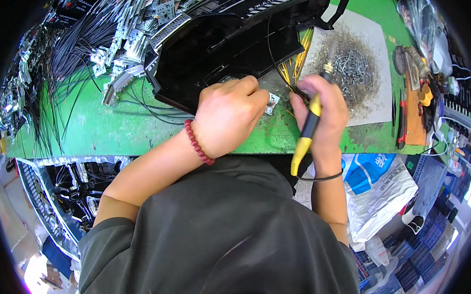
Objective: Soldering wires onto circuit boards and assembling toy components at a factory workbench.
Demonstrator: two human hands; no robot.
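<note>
My left hand [230, 113], with red beads at its wrist, is closed at the near edge of a black plastic housing [215, 53]. Its fingertips are hidden, so I cannot make out what they hold. Just right of these fingers a small white circuit board [271, 104] shows on the green bench. My right hand [325, 106] is wrapped round a yellow and black soldering iron [311, 120], its tip slanting up and away. The thumb and forefinger of that hand are near the ends of several yellow wires [298, 63]; whether they pinch one is unclear.
A stained pale sheet [373, 107] carries a heap of small silvery metal bits [353, 68]. Circuit boards [136, 43] and black wires [76, 54] are piled at the far left. Hand tools [413, 97] lie at the right edge. A white bag [382, 198] stands below the bench.
</note>
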